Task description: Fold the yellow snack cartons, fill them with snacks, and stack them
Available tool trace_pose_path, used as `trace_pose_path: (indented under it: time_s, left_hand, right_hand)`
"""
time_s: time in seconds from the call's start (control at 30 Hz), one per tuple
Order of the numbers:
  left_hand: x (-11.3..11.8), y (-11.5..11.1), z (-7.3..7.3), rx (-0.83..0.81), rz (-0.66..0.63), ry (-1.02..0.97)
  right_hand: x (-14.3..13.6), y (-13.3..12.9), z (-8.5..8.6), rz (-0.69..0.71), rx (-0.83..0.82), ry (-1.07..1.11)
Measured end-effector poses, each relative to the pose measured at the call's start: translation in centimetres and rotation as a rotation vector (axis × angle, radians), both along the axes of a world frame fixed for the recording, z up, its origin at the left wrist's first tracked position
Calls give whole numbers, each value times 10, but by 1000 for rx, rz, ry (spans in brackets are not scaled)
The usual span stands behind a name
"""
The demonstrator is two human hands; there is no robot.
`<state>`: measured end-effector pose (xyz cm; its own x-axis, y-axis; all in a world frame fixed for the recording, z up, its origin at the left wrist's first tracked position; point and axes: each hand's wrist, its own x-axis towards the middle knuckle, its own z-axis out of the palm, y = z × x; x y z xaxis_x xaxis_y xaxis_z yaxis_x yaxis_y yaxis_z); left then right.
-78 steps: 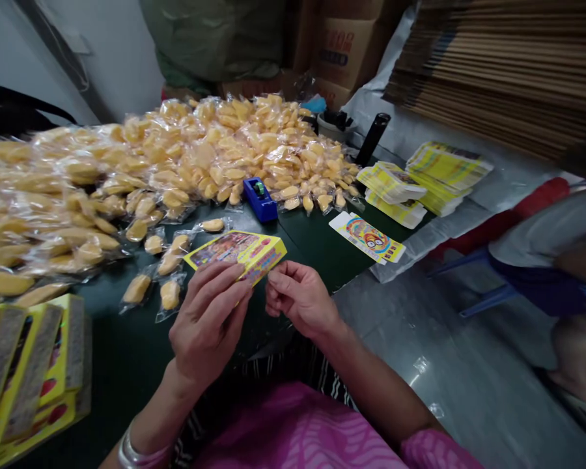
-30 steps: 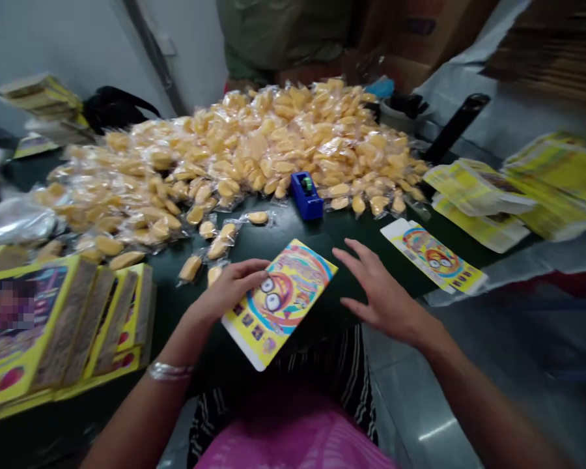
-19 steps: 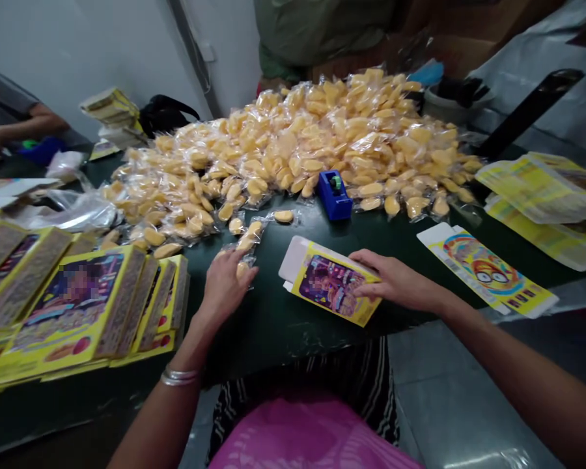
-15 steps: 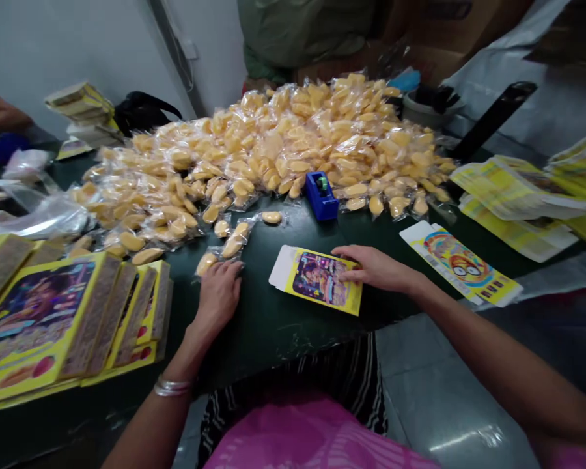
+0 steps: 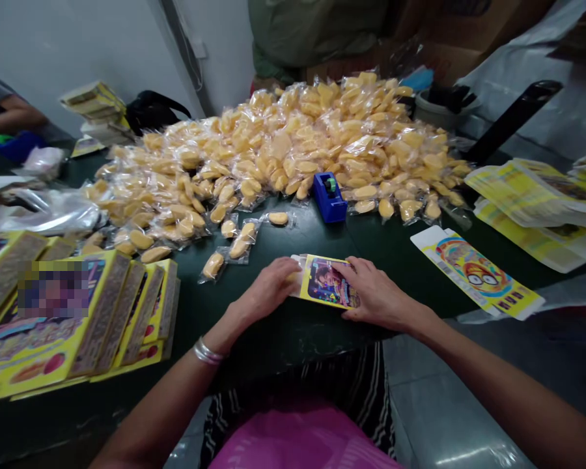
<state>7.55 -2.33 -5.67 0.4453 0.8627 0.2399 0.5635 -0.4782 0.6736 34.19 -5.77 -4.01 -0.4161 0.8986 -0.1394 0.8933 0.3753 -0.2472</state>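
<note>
A small yellow printed box (image 5: 325,281) lies on the dark green table (image 5: 268,335) in front of me, its end flap to the left. My right hand (image 5: 374,290) grips its right end, fingers over the top face. At the flap end, my left hand (image 5: 273,283) is closed on a wrapped yellow piece, partly hidden by the fingers. Several wrapped yellow pieces (image 5: 243,240) lie loose beyond my left hand. Behind them spreads a large heap of the same wrapped pieces (image 5: 293,137).
A blue tape dispenser (image 5: 329,198) stands before the heap. Filled yellow boxes (image 5: 43,326) are stacked at left, with clear bags (image 5: 53,212) behind. At right lie a flat printed box (image 5: 473,270) and flattened cartons (image 5: 537,208). Another person's arm (image 5: 17,114) shows far left.
My left hand has moved right from the loose pieces to the box's flap end, now with a piece in its fingers. My right hand has taken a fuller grip on the box.
</note>
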Motion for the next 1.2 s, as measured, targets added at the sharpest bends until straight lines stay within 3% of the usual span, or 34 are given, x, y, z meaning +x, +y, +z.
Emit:
trace_pose_path:
  time_s: [0.07, 0.2, 0.3, 0.37, 0.43, 0.57, 0.63, 0.77, 0.93, 1.1, 1.2]
  left_hand:
    - [-8, 10, 4, -2, 33, 7]
    - [-39, 49, 8, 78, 365, 36]
    - [-47, 73, 5, 103, 429, 94]
    - [-43, 72, 3, 127, 416, 100]
    - [-36, 57, 3, 148, 363, 87]
    - [-32, 13, 5, 14, -24, 106]
    - [-32, -2, 4, -93, -113, 128]
    - [-24, -5, 6, -172, -18, 145]
    - [-1, 10, 5, -224, -174, 26]
    - [8, 15, 2, -333, -221, -74]
    - [0, 5, 8, -362, -77, -145]
  right_hand:
    - [2, 1, -3, 10, 8, 6]
    - [3, 1, -6, 26, 39, 17]
    - [4, 2, -6, 23, 37, 8]
    - [4, 2, -4, 26, 29, 7]
    - [5, 2, -3, 31, 31, 7]
    - [4, 1, 0, 34, 31, -7]
    - [4, 1, 0, 34, 31, -18]
    - [6, -1, -4, 37, 76, 1]
    - [10, -4, -13, 35, 133, 48]
    - [11, -7, -17, 25, 178, 87]
    - [10, -9, -19, 34, 190, 83]
